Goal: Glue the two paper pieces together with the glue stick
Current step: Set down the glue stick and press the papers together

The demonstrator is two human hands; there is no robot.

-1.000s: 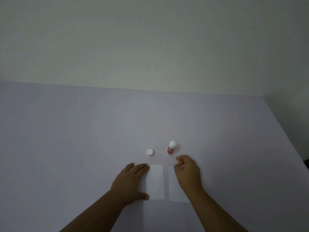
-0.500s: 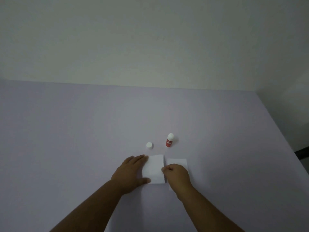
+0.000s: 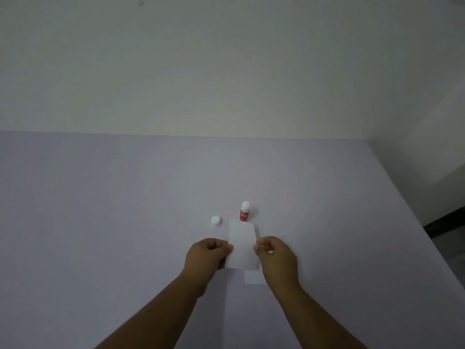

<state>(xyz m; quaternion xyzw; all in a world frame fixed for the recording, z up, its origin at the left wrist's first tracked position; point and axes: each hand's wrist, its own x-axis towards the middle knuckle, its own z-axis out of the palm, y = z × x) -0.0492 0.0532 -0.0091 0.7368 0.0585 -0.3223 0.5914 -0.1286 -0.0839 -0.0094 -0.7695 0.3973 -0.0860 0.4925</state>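
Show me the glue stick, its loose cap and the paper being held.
glue stick (image 3: pixel 244 212), head view, red body.
cap (image 3: pixel 215 219), head view, white top.
held paper (image 3: pixel 241 245), head view, sheet's middle.

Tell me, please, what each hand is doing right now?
Left hand: closed, pinching the paper piece by its left edge.
Right hand: closed, pinching the same piece's right edge.

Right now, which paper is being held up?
The bigger-looking paper, pinched at its sides by the left hand and right hand. The other paper lies flat on the table, mostly hidden beneath it.
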